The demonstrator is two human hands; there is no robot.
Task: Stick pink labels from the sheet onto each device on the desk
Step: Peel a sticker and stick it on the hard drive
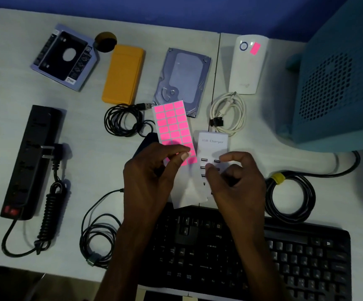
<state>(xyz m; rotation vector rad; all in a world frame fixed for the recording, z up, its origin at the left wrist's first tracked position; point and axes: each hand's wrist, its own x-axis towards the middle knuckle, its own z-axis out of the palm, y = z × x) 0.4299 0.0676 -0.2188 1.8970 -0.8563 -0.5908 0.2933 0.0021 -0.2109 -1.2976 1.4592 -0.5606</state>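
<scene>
My left hand (152,177) holds the sheet of pink labels (173,124) above the desk, thumb and fingers pinching its lower part. My right hand (234,181) hovers beside it over the white USB charger (212,141), fingers curled and holding nothing that I can see. A white plug-in device (244,70) at the back right carries one pink label (254,48). I see no label on the hard drive (182,79), the orange case (123,73), the drive caddy (64,57) or the black power strip (34,157).
A black keyboard (263,257) lies at the desk's near edge under my forearms. Coiled black cables (122,120) (99,233) (289,196) and a white cable (228,112) lie between the devices. A teal computer case (336,79) stands at the right.
</scene>
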